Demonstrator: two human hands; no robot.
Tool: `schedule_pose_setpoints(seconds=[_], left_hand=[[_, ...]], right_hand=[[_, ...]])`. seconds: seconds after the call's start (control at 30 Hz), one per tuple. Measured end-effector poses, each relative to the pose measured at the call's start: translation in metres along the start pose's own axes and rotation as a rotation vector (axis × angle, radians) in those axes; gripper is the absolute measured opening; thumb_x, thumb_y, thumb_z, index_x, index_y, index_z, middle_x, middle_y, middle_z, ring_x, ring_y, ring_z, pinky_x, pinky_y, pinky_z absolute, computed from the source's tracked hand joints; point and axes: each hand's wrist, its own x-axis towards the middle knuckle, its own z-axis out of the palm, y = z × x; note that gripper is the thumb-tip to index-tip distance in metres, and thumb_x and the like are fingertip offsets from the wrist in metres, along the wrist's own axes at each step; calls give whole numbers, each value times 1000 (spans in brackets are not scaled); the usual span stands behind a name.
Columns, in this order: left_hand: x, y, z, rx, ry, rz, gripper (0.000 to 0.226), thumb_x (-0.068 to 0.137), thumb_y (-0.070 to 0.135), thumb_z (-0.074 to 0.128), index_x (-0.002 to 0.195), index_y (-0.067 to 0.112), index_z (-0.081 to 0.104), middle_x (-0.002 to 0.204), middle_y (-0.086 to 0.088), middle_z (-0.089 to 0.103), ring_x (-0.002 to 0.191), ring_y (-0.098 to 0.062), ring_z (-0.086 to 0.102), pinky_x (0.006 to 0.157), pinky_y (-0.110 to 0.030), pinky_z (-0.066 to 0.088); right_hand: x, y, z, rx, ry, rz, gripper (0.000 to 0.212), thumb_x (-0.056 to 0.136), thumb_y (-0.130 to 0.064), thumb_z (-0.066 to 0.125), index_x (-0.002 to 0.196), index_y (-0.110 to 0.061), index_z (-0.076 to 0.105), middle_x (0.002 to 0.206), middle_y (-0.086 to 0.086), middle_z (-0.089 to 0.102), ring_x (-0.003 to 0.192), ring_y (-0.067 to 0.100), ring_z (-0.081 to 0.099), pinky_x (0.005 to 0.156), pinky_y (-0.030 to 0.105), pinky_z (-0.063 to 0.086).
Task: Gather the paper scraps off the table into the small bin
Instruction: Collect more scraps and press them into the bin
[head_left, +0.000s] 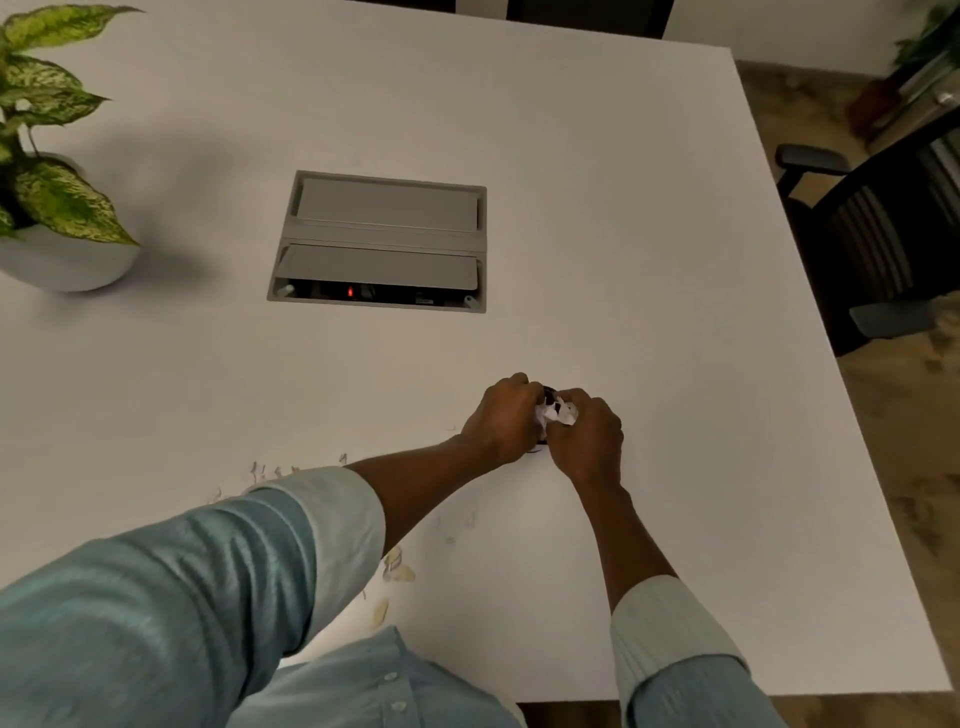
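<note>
Both hands press crumpled paper into a small dark bin at the lower middle of the frame.

Nearest to the camera, loose paper scraps (397, 564) lie on the white table (675, 260) between the two sleeves, and fainter ones sit at the lower left beside the left forearm. Further up, the left hand (501, 418) and right hand (587, 439) curl around the white paper wad (558, 413), directly over the small bin (548, 391). The bin is almost fully hidden; only a dark rim shows. The remaining scraps lie below the hands, nearer to the left arm. I cannot tell how full the bin is.
</note>
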Motion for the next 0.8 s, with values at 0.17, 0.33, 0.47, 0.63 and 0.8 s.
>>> schedule_pose_setpoints(seconds=[0.17, 0.33, 0.47, 0.63, 0.8], left_hand=[[2, 0, -4, 32, -66, 32, 51, 79, 13, 84, 125, 7, 65, 124, -13, 61, 110, -29, 59, 92, -42, 53], [-11, -12, -12, 52, -3, 31, 44, 80, 5, 77, 122, 12, 66, 124, -6, 61, 114, -26, 56, 85, -43, 56], [-41, -43, -17, 113, 13, -69, 40, 84, 16, 78, 122, 19, 64, 131, -1, 57, 122, -23, 53, 83, -40, 57], [-102, -99, -20, 168, 4, -268, 61, 86, 45, 79, 134, 16, 54, 139, -2, 47, 122, -24, 52, 78, -40, 58], [-165, -136, -21, 251, -11, -382, 102, 70, 77, 76, 142, 11, 46, 145, -5, 42, 132, -27, 43, 88, -42, 57]], right_hand=[[3, -2, -6, 15, -48, -8, 48, 85, -9, 72, 131, -18, 62, 114, 13, 64, 101, 29, 66, 84, 33, 53], [-1, -11, -7, 22, -18, -22, 36, 90, -8, 63, 124, -16, 65, 114, 13, 63, 100, 30, 65, 79, 28, 47], [-18, -18, 1, 14, 13, -64, 32, 87, -7, 63, 115, -20, 66, 110, 7, 64, 96, 26, 66, 78, 35, 55], [-54, -11, 29, 31, -111, -163, 28, 84, -15, 74, 110, -24, 67, 110, -3, 66, 86, 14, 68, 81, 37, 59], [-83, 7, 65, -75, -364, -96, 45, 78, -46, 81, 115, -34, 58, 105, -11, 59, 88, 9, 65, 83, 37, 57]])
